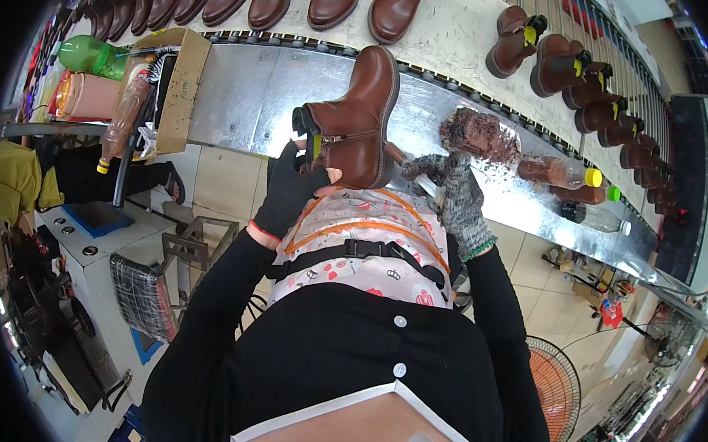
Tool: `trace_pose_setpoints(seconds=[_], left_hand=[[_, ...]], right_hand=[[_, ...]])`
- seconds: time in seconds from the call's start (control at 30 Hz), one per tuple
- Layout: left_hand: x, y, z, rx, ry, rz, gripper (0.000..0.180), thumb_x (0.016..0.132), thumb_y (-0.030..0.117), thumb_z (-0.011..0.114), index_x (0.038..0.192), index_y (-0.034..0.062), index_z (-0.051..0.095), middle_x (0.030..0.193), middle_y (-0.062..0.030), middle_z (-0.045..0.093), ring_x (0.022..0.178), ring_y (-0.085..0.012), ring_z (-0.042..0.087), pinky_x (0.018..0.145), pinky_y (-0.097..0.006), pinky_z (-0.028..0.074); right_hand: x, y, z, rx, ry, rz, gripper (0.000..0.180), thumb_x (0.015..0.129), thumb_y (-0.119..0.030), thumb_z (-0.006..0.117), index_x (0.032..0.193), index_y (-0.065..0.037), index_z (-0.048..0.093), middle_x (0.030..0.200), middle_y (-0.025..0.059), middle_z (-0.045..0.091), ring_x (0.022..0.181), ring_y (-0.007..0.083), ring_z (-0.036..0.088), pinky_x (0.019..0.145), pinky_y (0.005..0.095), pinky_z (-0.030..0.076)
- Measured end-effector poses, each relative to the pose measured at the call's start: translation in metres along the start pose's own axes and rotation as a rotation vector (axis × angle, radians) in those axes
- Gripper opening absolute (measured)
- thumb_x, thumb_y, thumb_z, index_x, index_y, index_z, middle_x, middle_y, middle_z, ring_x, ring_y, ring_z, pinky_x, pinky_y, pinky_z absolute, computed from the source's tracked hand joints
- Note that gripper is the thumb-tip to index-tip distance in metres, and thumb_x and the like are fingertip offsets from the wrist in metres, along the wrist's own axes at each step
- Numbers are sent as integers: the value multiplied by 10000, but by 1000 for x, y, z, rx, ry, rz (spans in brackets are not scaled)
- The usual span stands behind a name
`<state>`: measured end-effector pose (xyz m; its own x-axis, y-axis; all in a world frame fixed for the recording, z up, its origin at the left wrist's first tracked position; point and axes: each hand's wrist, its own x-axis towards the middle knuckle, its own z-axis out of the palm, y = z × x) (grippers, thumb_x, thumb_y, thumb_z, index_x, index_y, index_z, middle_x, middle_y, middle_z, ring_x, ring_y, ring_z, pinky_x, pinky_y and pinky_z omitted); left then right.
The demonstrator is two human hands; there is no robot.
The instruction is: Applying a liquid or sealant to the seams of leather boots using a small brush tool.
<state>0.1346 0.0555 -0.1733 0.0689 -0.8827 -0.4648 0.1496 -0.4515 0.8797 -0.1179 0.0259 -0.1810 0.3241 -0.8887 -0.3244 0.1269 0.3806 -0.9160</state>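
A brown leather ankle boot (351, 128) lies on its side at the near edge of the metal worktop, toe pointing away, its side zip facing up. My left hand (291, 189), in a black glove with bare fingertips, is closed on the boot's open top, where a yellow-green lining strip shows. My right hand (457, 195), in a grey knitted glove, is closed beside the heel. From it a slim tool with a brown end (395, 152) reaches toward the sole; its kind cannot be made out. Something pale also shows between those fingers.
A dark, crumbly brown block (477, 135) sits right of the boot, beside bottles with yellow (572, 173) and green caps. Several brown boots (335, 1) line the conveyor (446, 32) beyond. On the left stand a cardboard box (188, 89) and a green bottle (92, 57). A fan (550, 387) stands low right.
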Motion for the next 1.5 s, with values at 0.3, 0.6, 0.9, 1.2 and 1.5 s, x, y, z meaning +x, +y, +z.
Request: trace_pose_setpoints(seconds=[0.3,0.6,0.9,1.2,1.5], left_hand=[[-4,-2,14,-119,38,-26,526,736,118,741,1136,19,413,890,-77,563,752,-132,597,633,-257,539],[0,8,31,-349,96,-102,537,743,133,730,1128,-16,386,981,-119,558,855,-166,603,710,-249,555],[2,16,32,-527,62,-136,490,754,133,718,1104,-14,408,1034,-123,554,874,-166,611,707,-234,551],[15,20,-36,-58,243,-9,328,798,229,695,1026,49,543,787,-51,614,645,-124,628,486,-208,477],[175,77,-83,502,309,777,188,788,235,677,896,82,679,692,-25,633,652,-85,585,606,-246,459]], right_hand=[[-42,-23,7,-712,-61,-126,250,815,-136,464,890,-3,662,856,103,683,814,192,657,778,278,496],[-67,-14,15,-686,48,-338,415,853,-357,433,867,-17,671,886,134,666,842,270,645,794,339,484],[-77,-9,20,-722,84,-325,645,851,-562,385,907,29,638,881,140,656,845,247,640,784,349,492],[-60,-21,-6,195,444,-105,666,839,-116,607,1391,-85,237,798,95,570,439,72,498,372,199,446],[-47,47,-13,60,587,-125,681,884,-60,538,1427,-129,134,822,63,539,521,145,557,423,279,469]])
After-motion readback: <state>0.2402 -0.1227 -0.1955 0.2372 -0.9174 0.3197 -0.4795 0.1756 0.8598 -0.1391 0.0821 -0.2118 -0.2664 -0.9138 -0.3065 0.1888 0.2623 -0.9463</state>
